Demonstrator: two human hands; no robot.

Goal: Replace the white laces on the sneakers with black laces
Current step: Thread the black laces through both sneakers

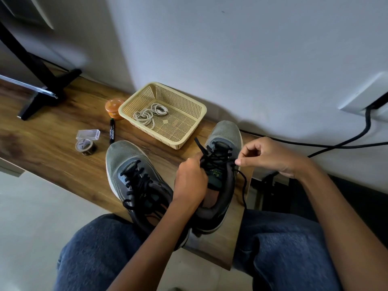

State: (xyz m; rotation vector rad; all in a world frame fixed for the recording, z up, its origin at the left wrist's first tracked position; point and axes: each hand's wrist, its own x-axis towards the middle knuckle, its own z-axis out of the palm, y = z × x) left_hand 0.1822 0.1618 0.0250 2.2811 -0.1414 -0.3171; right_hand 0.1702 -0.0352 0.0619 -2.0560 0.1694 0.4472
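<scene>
Right sneaker (pixel 222 164) sits on the wooden surface (pixel 52 143), toe pointing away from me, heel at the near edge between my knees. Black lace (pixel 216 158) is threaded through its eyelets.

My left hand (pixel 190 181) has its grip curled tight around the tongue and collar on the shoe's left side, pinning a loose lace end that sticks up past the knuckles. My right hand (pixel 266 158) sits just right of the shoe, thumb and forefinger pinched on the lace at a right-side eyelet. Other fingers are curled in. From that pinch the lace's free tail hangs down the shoe's right side past the surface edge.

Left sneaker (pixel 134 181) lies just beside it, left of my left forearm, already carrying black lacing (pixel 138 181) all the way up. The two shoes are close at the heels; can't tell if they're touching.

Beyond the shoes, near the wall: beige mesh basket (pixel 190 106) holding the white laces (pixel 150 113) in loose coils at its left half.

Left of the basket: orange jar (pixel 113 108) touching or just beside its rim, black marker (pixel 112 131) in front of the jar, then a clear plastic box (pixel 88 134) with a tape roll (pixel 86 146) just in front.
</scene>
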